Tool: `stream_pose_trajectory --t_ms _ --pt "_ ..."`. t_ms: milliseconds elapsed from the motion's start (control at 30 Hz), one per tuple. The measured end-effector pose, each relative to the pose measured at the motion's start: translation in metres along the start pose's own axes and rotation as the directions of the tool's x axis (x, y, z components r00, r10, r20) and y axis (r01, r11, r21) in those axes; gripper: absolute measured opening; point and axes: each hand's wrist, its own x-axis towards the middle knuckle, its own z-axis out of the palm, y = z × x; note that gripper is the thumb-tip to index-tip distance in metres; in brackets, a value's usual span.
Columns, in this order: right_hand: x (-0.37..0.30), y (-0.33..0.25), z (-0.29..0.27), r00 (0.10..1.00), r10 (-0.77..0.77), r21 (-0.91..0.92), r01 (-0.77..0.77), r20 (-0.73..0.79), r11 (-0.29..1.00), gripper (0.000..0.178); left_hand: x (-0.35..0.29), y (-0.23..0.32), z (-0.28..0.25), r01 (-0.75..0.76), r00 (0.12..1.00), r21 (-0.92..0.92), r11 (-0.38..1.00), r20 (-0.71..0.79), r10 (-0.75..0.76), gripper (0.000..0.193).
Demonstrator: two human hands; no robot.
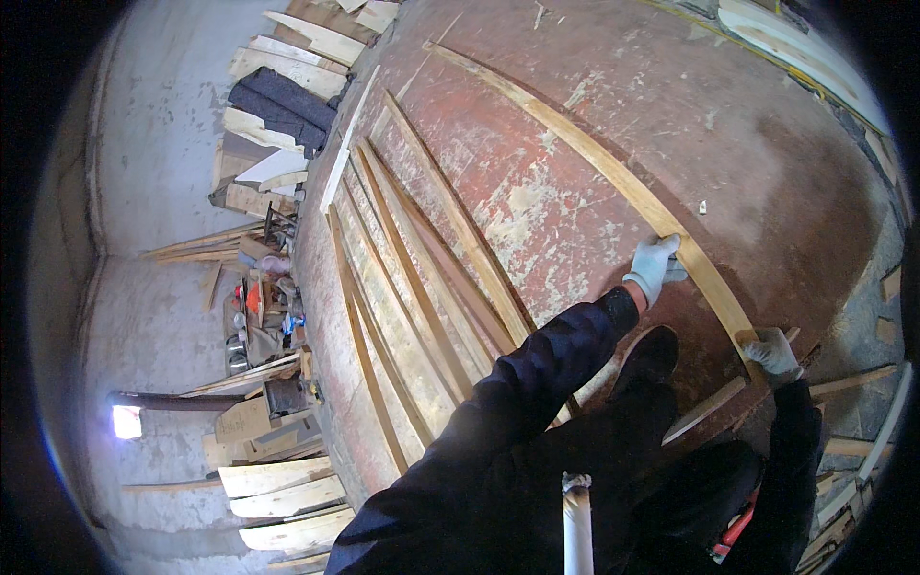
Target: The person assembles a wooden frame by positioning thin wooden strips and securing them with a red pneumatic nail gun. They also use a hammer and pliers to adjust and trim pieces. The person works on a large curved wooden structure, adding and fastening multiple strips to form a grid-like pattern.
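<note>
A long, narrow wooden strip [613, 172] lies at a slant from the upper middle of the view to the lower right. My left hand [654, 270], in a pale work glove, is closed around its edge some way from the near end. Close to that near end, my right hand [774, 356], also gloved, grips the same strip. Some of its fingers are hidden behind the wood. A short piece of wood [704, 410] lies below the strip, beside my dark shoe [649, 356].
Several long wooden strips [460, 225] lie on the worn reddish floor [537, 206] to my left. Boards [287, 489] and a dark folded cloth [283, 110] lean along the wall. Offcuts [853, 380] clutter the right edge. A white tube [577, 527] juts in at the bottom.
</note>
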Motion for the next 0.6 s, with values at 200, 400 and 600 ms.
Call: stream_pose_trajectory --t_ms 200,400,600 --pt "-0.009 -0.011 0.015 0.999 -0.051 0.049 0.051 -0.002 0.997 0.056 -0.007 0.005 -0.009 -0.006 1.000 -0.013 1.000 0.031 0.007 0.040" --pt "0.003 -0.038 0.024 0.979 -0.166 -0.268 0.129 -0.122 0.955 0.045 0.016 0.018 -0.013 -0.047 0.994 -0.017 0.999 0.094 0.049 0.041" --pt "0.030 -0.029 0.003 0.901 -0.311 -0.711 0.003 -0.304 0.703 0.036 0.049 0.014 -0.015 0.012 0.991 0.295 0.955 0.123 -0.050 0.037"
